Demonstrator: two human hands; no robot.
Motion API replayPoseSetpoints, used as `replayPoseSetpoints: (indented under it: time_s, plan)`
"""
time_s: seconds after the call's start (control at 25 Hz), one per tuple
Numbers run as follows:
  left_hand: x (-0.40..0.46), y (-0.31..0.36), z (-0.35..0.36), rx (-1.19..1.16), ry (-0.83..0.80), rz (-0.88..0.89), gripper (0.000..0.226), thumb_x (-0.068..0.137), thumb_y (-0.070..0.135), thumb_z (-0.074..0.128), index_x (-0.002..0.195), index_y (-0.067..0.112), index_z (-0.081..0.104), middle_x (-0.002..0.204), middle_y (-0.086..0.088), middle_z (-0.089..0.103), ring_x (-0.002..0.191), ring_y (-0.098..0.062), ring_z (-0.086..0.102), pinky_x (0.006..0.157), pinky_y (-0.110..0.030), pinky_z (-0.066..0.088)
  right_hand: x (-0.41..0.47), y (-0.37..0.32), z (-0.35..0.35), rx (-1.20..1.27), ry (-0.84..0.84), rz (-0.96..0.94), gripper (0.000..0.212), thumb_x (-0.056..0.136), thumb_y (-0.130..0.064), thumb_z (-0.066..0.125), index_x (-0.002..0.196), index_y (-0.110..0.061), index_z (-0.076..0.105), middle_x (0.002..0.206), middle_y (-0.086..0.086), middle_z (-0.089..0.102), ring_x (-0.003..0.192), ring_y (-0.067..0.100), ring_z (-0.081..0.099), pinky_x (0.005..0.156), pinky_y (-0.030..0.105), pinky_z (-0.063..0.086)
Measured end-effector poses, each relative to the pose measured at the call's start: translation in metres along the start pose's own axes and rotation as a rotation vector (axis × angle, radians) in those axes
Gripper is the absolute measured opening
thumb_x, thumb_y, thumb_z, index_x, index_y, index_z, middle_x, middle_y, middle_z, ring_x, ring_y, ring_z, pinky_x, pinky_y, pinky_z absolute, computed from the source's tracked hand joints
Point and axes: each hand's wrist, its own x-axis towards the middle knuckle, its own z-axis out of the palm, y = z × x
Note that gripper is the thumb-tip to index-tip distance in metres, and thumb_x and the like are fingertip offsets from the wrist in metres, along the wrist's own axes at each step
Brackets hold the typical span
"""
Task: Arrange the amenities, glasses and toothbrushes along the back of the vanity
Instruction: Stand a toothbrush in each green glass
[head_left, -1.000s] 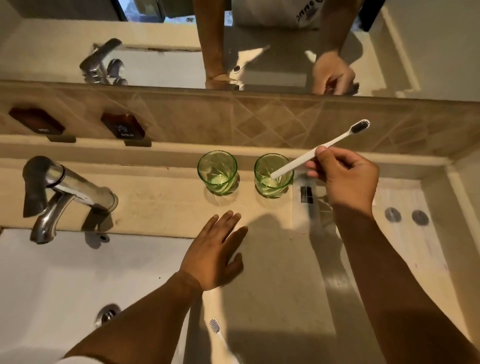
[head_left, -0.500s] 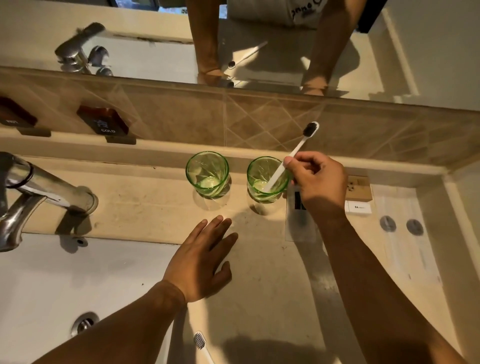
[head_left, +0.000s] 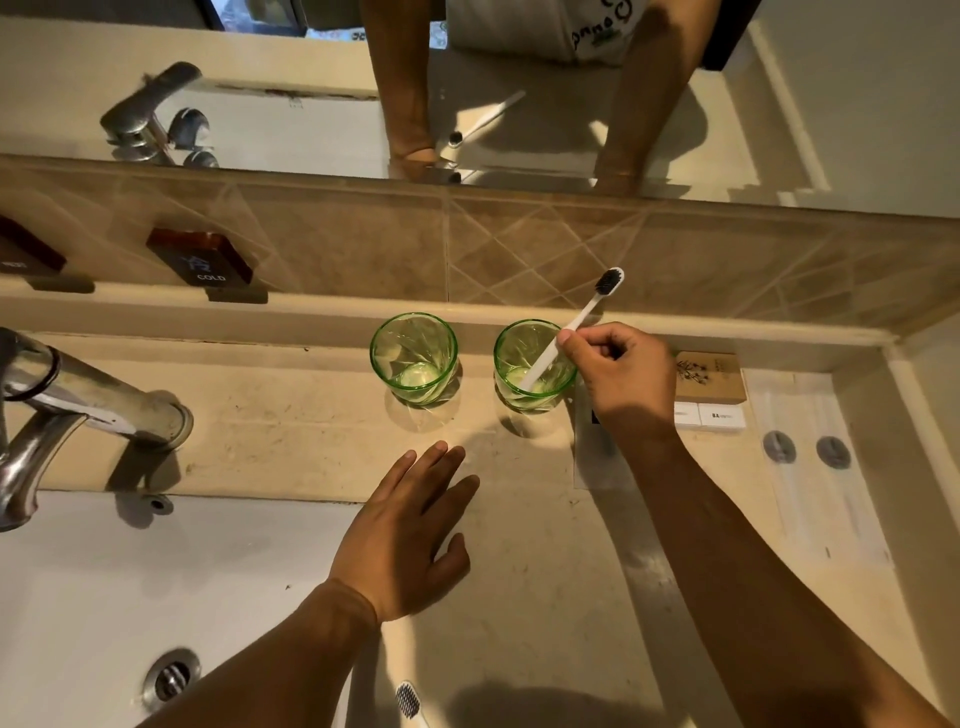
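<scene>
Two green glasses stand side by side at the back of the vanity: the left glass (head_left: 414, 357) is empty, and the right glass (head_left: 535, 365) has a white toothbrush (head_left: 584, 314) with dark bristles leaning in it, handle down. My right hand (head_left: 621, 376) pinches that toothbrush's handle just above the rim. My left hand (head_left: 410, 535) lies flat and open on the counter in front of the glasses. A second toothbrush (head_left: 408, 700) lies at the near edge, partly under my left forearm. A brown amenity box (head_left: 711, 376) and small white boxes (head_left: 719, 415) sit right of my right hand.
A chrome faucet (head_left: 78, 395) juts over the white sink (head_left: 104, 597) on the left. Two flat packets with round grey marks (head_left: 808, 449) lie at the far right. A tiled backsplash with hot and cold signs (head_left: 200, 257) and a mirror rise behind.
My right hand tipped the toothbrush from near level to steep and lowered its handle end into the right glass. My left hand stayed flat on the counter.
</scene>
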Motion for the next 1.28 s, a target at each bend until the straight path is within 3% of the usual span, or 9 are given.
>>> replayPoseSetpoints:
  time_s: [0.28, 0.48, 0.56, 0.72, 0.96, 1.28]
  plan:
    - [0.000, 0.000, -0.001, 0.002, 0.006, 0.015, 0.054, 0.089, 0.031, 0.060, 0.141, 0.018, 0.059, 0.156, -0.005, 0.045, 0.152, -0.023, 0.030, 0.117, -0.049, 0.037, 0.002, 0.006, 0.009, -0.103, 0.088, -0.136, 0.011, 0.082, -0.026, 0.080, 0.089, -0.017, 0.078, 0.075, 0.000, 0.066, 0.061, 0.006, 0.055, 0.060, 0.012, 0.045]
    - [-0.001, -0.001, 0.001, 0.010, 0.002, 0.017, 0.054, 0.090, 0.032, 0.059, 0.141, 0.017, 0.058, 0.156, -0.007, 0.045, 0.151, -0.024, 0.031, 0.118, -0.049, 0.036, 0.003, 0.011, 0.014, -0.080, 0.125, -0.069, 0.014, 0.082, -0.029, 0.080, 0.091, -0.021, 0.072, 0.077, 0.002, 0.067, 0.066, 0.012, 0.058, 0.064, 0.021, 0.050]
    - [-0.001, -0.001, 0.001, 0.016, -0.004, 0.017, 0.054, 0.089, 0.031, 0.060, 0.141, 0.017, 0.058, 0.156, -0.008, 0.045, 0.151, -0.026, 0.032, 0.118, -0.050, 0.035, 0.003, 0.010, 0.015, -0.063, 0.107, -0.043, 0.013, 0.083, -0.028, 0.078, 0.089, -0.018, 0.071, 0.073, -0.001, 0.066, 0.063, 0.010, 0.056, 0.064, 0.023, 0.050]
    - [-0.001, 0.000, -0.001, 0.022, -0.018, 0.015, 0.056, 0.089, 0.032, 0.061, 0.142, 0.017, 0.057, 0.156, -0.009, 0.045, 0.150, -0.027, 0.033, 0.118, -0.051, 0.035, 0.001, 0.006, 0.012, 0.043, 0.109, 0.020, 0.014, 0.088, -0.027, 0.073, 0.085, -0.013, 0.073, 0.061, -0.007, 0.054, 0.052, 0.002, 0.044, 0.054, 0.013, 0.040]
    - [0.001, 0.000, -0.003, 0.013, -0.049, -0.002, 0.058, 0.088, 0.033, 0.059, 0.144, 0.019, 0.054, 0.159, -0.007, 0.042, 0.151, -0.025, 0.030, 0.120, -0.048, 0.031, 0.000, 0.005, 0.010, 0.097, 0.124, 0.027, 0.014, 0.089, -0.023, 0.073, 0.088, -0.009, 0.075, 0.060, -0.011, 0.058, 0.050, -0.003, 0.049, 0.053, 0.008, 0.039]
    - [0.001, -0.002, -0.002, 0.070, -0.114, -0.016, 0.060, 0.091, 0.040, 0.051, 0.150, 0.026, 0.045, 0.164, -0.003, 0.032, 0.154, -0.022, 0.022, 0.125, -0.043, 0.020, 0.001, 0.006, 0.006, 0.114, 0.059, 0.040, 0.011, 0.089, -0.021, 0.073, 0.087, -0.011, 0.073, 0.062, -0.007, 0.056, 0.052, -0.001, 0.046, 0.053, 0.013, 0.040]
